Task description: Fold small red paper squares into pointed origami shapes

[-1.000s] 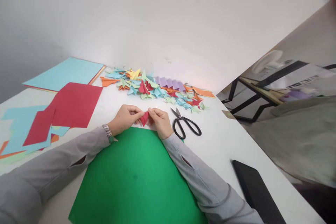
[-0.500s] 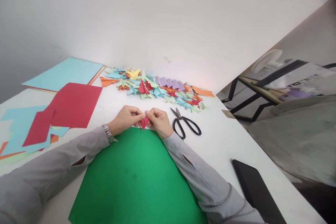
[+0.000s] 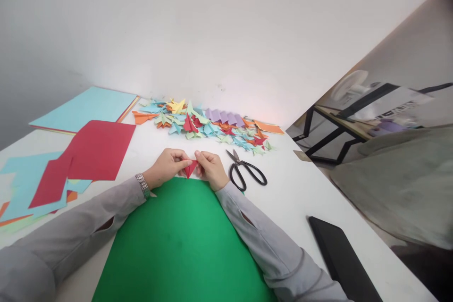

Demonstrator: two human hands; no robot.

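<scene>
A small folded piece of red paper (image 3: 190, 170) is pinched between my two hands, its pointed end toward me. My left hand (image 3: 167, 168), with a metal watch (image 3: 143, 185) at the wrist, grips its left side. On the other side my right hand (image 3: 211, 169) has thumb and fingertips closed on the paper's right edge. Both hands are just above the far edge of a green sheet (image 3: 184, 240) on the table. Black-handled scissors (image 3: 244, 167) lie to the right of my right hand, blades partly apart.
Along the wall lies a pile of folded paper shapes (image 3: 212, 128) in many colours. Left are a stack of blue sheets (image 3: 88, 108), a cut red sheet (image 3: 102, 151) and blue scraps (image 3: 21, 184). A black flat device (image 3: 343, 257) lies at right, near the white table's (image 3: 286, 198) edge.
The right hand has drawn slightly away from the left, so more of the red paper's top edge shows between them. The whole view has shifted a little.
</scene>
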